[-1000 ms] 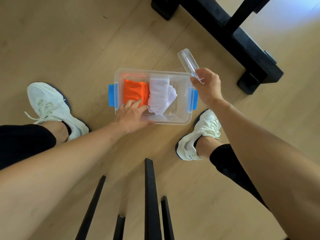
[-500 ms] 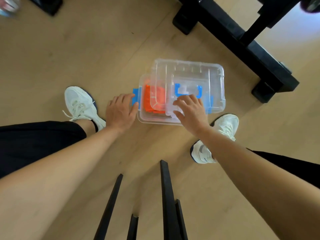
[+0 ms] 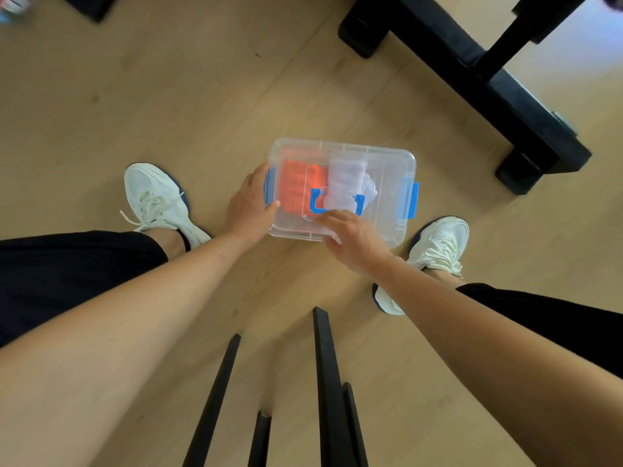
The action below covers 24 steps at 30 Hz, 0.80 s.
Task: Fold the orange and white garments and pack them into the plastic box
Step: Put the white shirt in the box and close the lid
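The clear plastic box (image 3: pixel 391 230) stands on the wooden floor between my feet, with its clear lid (image 3: pixel 387 166) lying on top. Through the lid I see the folded orange garment (image 3: pixel 296 183) on the left and the folded white garment (image 3: pixel 347 187) beside it in the middle. My left hand (image 3: pixel 247 207) grips the box's left end at its blue latch, thumb on the lid's corner. My right hand (image 3: pixel 354 241) rests on the lid's near edge, fingers flat just below the blue lid handle (image 3: pixel 315 200). The right blue latch (image 3: pixel 411 200) stands free.
A black furniture base (image 3: pixel 472 79) runs diagonally at the upper right, close behind the box. Thin black legs (image 3: pixel 330 382) rise from the bottom middle. My white shoes (image 3: pixel 155 197) (image 3: pixel 438 244) flank the box on the floor.
The lid, held up in my right hand a second ago, came down skewed and now sits square on the box. My left hand moved from inside the box to its left latch.
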{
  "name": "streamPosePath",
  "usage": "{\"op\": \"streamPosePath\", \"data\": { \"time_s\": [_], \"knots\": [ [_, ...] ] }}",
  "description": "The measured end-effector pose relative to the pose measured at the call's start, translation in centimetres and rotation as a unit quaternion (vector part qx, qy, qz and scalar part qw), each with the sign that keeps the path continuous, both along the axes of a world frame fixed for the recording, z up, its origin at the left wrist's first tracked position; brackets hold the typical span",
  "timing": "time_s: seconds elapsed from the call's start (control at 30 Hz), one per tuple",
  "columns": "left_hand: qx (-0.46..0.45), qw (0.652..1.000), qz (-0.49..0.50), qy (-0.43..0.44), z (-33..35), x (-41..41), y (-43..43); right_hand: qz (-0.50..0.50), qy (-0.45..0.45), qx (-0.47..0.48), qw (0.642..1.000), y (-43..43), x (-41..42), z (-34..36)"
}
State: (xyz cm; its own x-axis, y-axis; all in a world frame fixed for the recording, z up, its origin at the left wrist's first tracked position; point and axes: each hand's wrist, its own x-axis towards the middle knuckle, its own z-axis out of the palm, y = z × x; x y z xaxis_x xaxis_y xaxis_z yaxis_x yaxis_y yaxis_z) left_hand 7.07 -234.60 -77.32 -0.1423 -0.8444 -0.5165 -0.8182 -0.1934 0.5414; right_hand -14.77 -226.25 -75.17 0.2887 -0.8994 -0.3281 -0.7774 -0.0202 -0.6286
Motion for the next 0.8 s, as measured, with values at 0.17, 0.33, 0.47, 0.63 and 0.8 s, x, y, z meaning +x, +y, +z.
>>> {"op": "streamPosePath", "data": {
  "time_s": [0.17,0.33,0.47,0.63,0.8],
  "knots": [
    [-0.014,1.000,0.002,0.013,-0.2,0.3,-0.2,-0.329,0.095,0.020,0.939,-1.2,-3.6,0.4],
    [0.019,0.999,0.040,0.006,0.2,0.1,-0.4,-0.496,0.123,0.105,0.853,-1.4,-7.7,-0.4],
    [0.035,0.998,0.054,0.013,0.4,-0.2,-0.5,-0.595,-0.135,0.204,0.766,-1.1,-9.0,-1.0],
    [0.027,0.998,0.054,-0.012,-0.6,-0.1,-0.7,-0.629,-0.171,0.207,0.730,-1.1,-9.8,-2.2],
    [0.180,0.970,0.154,0.061,-1.3,0.6,-0.7,-0.628,-0.165,0.204,0.733,-1.0,-9.8,-2.7]
  ]
}}
